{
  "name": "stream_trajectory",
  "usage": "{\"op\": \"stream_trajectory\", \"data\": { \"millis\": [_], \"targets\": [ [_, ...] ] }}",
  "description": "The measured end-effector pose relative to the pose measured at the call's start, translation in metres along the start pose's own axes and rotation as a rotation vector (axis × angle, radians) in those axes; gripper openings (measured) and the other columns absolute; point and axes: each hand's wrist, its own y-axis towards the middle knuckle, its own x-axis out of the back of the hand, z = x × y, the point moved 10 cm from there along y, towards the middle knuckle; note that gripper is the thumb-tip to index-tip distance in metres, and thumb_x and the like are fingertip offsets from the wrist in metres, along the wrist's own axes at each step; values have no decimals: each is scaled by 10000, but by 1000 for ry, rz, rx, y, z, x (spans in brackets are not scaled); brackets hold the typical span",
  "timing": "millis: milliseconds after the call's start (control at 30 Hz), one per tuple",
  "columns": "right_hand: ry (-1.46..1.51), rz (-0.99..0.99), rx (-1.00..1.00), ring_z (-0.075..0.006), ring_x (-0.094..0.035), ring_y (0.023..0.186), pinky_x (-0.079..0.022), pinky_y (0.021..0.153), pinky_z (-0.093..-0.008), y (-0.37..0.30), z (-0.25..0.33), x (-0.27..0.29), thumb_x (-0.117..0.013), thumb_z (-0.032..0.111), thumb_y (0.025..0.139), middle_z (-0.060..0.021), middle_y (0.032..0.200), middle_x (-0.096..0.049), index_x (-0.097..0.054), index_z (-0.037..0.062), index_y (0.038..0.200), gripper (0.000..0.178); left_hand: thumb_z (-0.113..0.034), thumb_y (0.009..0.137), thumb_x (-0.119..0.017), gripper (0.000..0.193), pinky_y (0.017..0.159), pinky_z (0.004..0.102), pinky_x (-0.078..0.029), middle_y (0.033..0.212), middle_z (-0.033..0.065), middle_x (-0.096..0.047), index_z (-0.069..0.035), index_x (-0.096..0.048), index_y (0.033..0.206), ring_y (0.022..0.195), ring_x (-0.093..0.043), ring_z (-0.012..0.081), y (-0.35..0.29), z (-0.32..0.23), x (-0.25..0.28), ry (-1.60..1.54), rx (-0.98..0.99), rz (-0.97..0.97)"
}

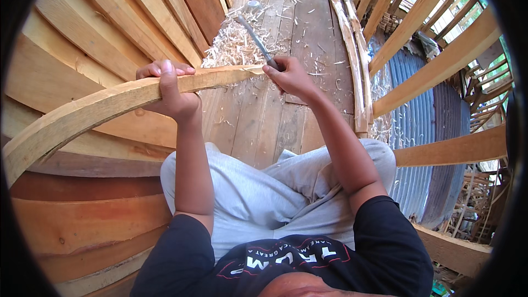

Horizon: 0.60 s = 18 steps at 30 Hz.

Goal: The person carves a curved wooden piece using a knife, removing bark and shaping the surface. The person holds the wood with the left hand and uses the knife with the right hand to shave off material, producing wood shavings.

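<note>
My left hand (170, 91) grips a long curved piece of pale wood (93, 111) that runs from the lower left up to the middle. Its thin end (242, 71) rests near my right hand (291, 77). That hand is closed on the handle of a metal-bladed cutting tool (254, 37), whose blade points up and away over the wood's tip. I sit with legs in grey trousers (264, 187) on a plank floor.
A heap of pale wood shavings (234, 44) lies on the plank floor (308, 27) ahead. Curved hull planks (99, 27) rise on the left. Wooden ribs (440, 60) stand on the right with corrugated metal sheet (418, 110) beyond. A thin bent strip (355, 49) lies along the floor's right edge.
</note>
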Motion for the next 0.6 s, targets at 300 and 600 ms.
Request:
{"op": "stream_trajectory", "data": {
  "millis": [300,600],
  "targets": [
    [-464,28,-93,-258,-645,749,-482,664,-391,-1,-15,25,-622,239,867,-168,793,-653,-649,-28,951,281,-55,808,-588,204,499,272,-518,600,51,-475,-46,-396,876,472,-514,133,0,3,-1,-40,1,17],
    [-592,351,-373,-239,-629,699,-496,577,-383,-29,-30,-1,-542,132,852,-153,817,-630,-550,-36,991,219,-68,784,-592,197,494,264,-494,591,46,-464,-58,-409,854,464,-498,137,0,3,-2,-42,5,18]
  ]
}}
